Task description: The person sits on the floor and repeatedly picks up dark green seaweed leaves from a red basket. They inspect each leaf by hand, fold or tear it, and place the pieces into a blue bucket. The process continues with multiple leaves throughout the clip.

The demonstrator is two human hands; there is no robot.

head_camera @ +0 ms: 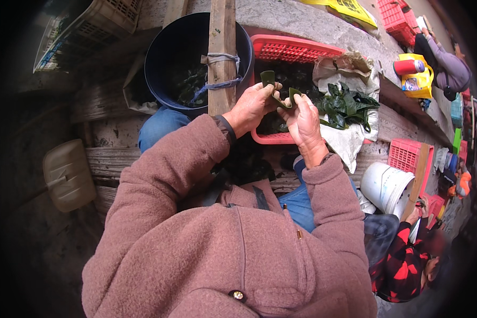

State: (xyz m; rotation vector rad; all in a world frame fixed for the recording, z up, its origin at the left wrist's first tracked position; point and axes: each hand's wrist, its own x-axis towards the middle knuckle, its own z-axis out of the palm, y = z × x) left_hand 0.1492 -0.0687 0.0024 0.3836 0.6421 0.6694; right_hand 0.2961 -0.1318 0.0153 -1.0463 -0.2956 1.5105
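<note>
My left hand point(251, 106) and my right hand point(302, 121) hold one dark green strip of seaweed point(283, 103) between them, its ends bent upward, above a red plastic crate point(298, 47). Dark pieces lie inside that crate. A heap of dark green seaweed point(344, 106) rests on a whitish woven sack point(351, 145) at the crate's right side. To the left of my hands stands a dark blue tub point(153, 85) with more seaweed low inside. Across its rim runs a wooden board point(222, 35) with cloth strips point(222, 84) tied around it.
A plastic shovel blade point(69, 175) is at the left, and a plastic crate point(115, 20) at the upper left. To the right are a white bucket point(381, 187), a red crate point(405, 153) and a co-worker in a red and black top point(407, 266). Another person point(453, 67) sits farther off.
</note>
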